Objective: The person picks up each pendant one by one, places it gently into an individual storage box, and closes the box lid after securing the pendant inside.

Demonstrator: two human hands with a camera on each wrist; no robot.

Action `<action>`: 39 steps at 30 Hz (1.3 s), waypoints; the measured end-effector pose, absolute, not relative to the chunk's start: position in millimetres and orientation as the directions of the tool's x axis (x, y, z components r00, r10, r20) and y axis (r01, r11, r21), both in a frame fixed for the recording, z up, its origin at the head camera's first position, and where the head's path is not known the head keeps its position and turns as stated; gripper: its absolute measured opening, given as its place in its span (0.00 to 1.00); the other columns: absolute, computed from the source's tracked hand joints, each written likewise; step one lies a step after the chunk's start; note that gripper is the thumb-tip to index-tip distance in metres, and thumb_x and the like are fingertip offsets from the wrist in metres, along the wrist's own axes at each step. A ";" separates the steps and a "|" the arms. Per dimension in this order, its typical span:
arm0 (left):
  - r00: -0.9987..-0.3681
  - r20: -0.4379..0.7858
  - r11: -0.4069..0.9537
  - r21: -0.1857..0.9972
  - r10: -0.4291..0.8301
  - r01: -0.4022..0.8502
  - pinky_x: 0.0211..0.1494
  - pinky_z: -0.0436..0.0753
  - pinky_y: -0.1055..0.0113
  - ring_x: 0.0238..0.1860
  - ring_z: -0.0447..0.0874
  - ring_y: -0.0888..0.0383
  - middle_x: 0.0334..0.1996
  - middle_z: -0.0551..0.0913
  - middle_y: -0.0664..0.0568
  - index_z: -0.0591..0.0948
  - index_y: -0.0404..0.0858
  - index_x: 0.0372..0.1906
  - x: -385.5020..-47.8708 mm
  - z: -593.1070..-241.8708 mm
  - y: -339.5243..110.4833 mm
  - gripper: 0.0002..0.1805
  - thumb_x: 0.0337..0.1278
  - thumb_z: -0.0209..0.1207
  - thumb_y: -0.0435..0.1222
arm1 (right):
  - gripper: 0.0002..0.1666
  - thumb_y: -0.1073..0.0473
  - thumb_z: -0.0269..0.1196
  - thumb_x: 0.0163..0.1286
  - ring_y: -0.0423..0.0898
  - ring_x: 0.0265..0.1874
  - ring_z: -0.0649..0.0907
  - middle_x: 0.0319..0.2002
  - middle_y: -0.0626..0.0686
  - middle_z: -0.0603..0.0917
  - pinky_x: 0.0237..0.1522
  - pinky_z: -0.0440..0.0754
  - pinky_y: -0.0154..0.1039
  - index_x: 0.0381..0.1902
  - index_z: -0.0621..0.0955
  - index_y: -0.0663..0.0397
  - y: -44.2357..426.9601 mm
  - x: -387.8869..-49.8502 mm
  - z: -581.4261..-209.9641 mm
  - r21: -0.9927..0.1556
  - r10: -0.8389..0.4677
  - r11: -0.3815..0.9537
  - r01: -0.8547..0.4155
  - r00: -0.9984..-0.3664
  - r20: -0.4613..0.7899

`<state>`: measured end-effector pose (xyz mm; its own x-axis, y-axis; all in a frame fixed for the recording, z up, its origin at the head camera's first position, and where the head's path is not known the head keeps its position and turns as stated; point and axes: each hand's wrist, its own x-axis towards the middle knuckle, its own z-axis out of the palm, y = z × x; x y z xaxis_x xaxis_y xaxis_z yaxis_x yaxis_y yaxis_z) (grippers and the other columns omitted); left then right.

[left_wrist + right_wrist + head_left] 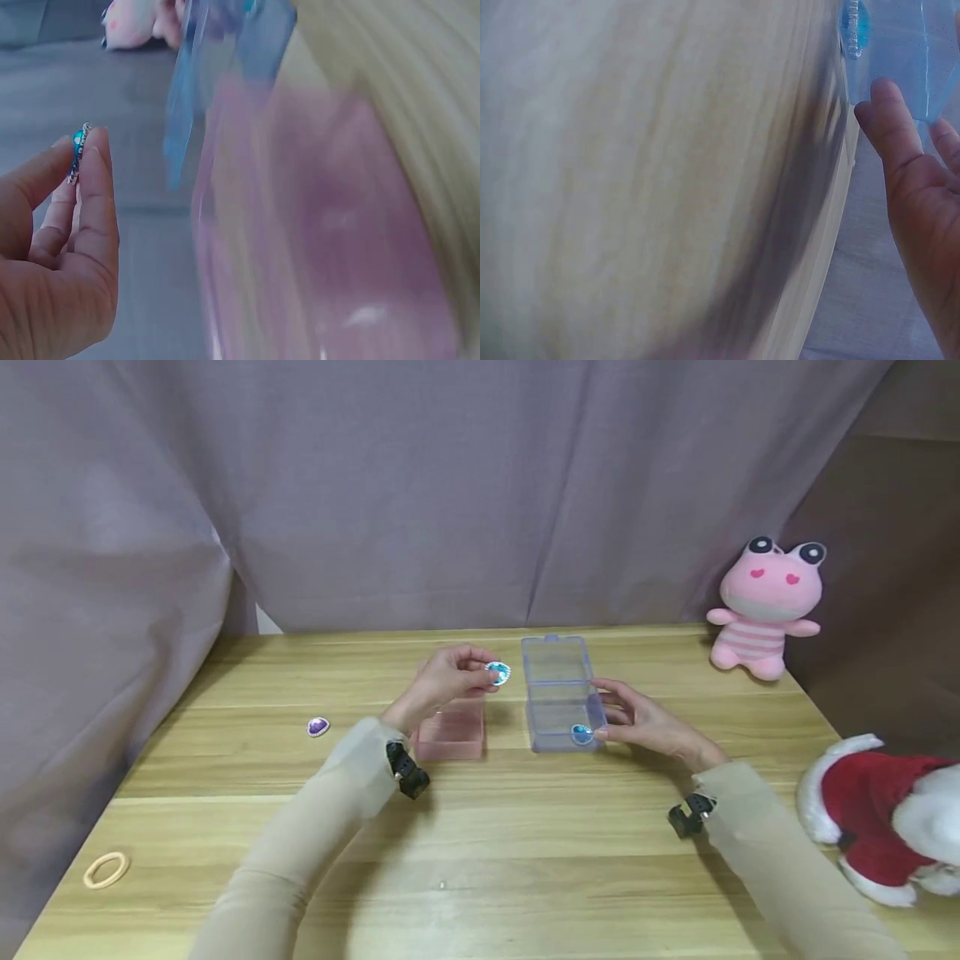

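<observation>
My left hand [453, 677] pinches a round-looking blue gem [498, 673] with a pale beaded rim between thumb and fingertips. It holds this gem above the table, over the back of a clear pink box [450, 749], whose rear part the hand hides. To the right stands a clear blue box [555, 744] with its lid [557, 658] raised. A second blue gem [581, 734] lies inside, near the front right corner. My right hand [645, 722] grips the blue box's right side, thumb at the front and fingers farther back.
A purple heart gem [318, 727] lies left of the pink box. Nearer the left front is a pale ring [107, 870]. A pink plush toy [771, 602] sits at the back right, and a red-and-white plush [877, 814] lies beside the right forearm. Grey curtain hangs behind the table.
</observation>
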<state>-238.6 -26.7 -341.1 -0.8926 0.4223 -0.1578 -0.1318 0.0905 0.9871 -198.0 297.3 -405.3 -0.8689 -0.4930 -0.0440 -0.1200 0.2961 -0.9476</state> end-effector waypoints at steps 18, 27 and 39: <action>-0.867 -0.242 0.113 0.970 0.435 -0.214 0.52 0.82 0.55 0.41 0.86 0.44 0.43 0.82 0.32 0.77 0.24 0.49 -235.4 -366.5 76.9 0.16 0.53 0.59 0.20 | 0.47 0.68 0.62 0.63 0.69 0.66 0.60 0.67 0.73 0.57 0.55 0.72 0.23 0.72 0.48 0.62 291.4 -200.7 -399.8 -0.945 -0.510 0.306 -0.113 -0.858 -0.062; -0.875 -0.221 0.201 0.969 0.431 -0.146 0.48 0.84 0.58 0.38 0.87 0.48 0.39 0.85 0.36 0.79 0.26 0.46 -233.7 -367.4 86.7 0.16 0.49 0.62 0.20 | 0.46 0.71 0.61 0.62 0.68 0.65 0.60 0.66 0.74 0.58 0.54 0.73 0.23 0.71 0.49 0.63 291.7 -199.9 -400.7 -0.955 -0.505 0.279 -0.100 -0.861 -0.057; -0.887 -0.182 0.359 0.933 0.424 -0.020 0.39 0.86 0.66 0.35 0.87 0.47 0.35 0.85 0.37 0.81 0.26 0.45 -232.1 -369.1 101.4 0.17 0.45 0.63 0.19 | 0.47 0.70 0.62 0.63 0.69 0.65 0.60 0.67 0.74 0.57 0.54 0.73 0.23 0.72 0.48 0.62 296.9 -198.2 -403.2 -0.954 -0.506 0.281 -0.106 -0.861 -0.054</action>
<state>-232.1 101.4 -369.1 -0.8874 0.4236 -0.1817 -0.0196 0.3591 0.9331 -198.2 296.9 -403.2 -0.8607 -0.5063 -0.0539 -0.1057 0.2811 -0.9538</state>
